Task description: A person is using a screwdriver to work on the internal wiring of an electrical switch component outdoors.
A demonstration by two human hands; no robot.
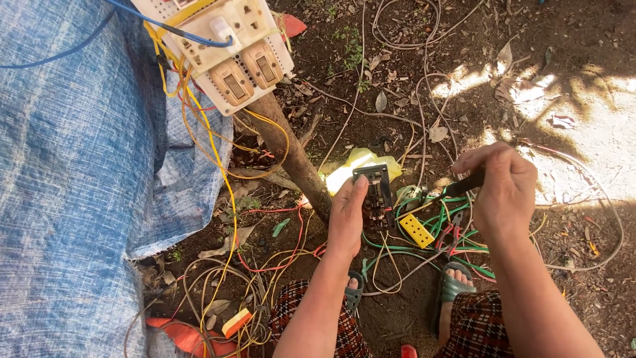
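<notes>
left hand (346, 213) grips a black switch module (375, 193); right hand (503, 189) clenches a dark-handled tool (462, 185); the tool's tip needs aligning with the module.

The switch module (376, 195) looks like matt dark plastic, the board (225, 50) glossy cream plastic (scuffed), the tarp (73, 185) woven blue plastic, the ground (583, 53) rough soil.

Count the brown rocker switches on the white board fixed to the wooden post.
2. The left switch and the right switch sit side by side on the board's lower part; its top is cut off, so more may be hidden.
</notes>
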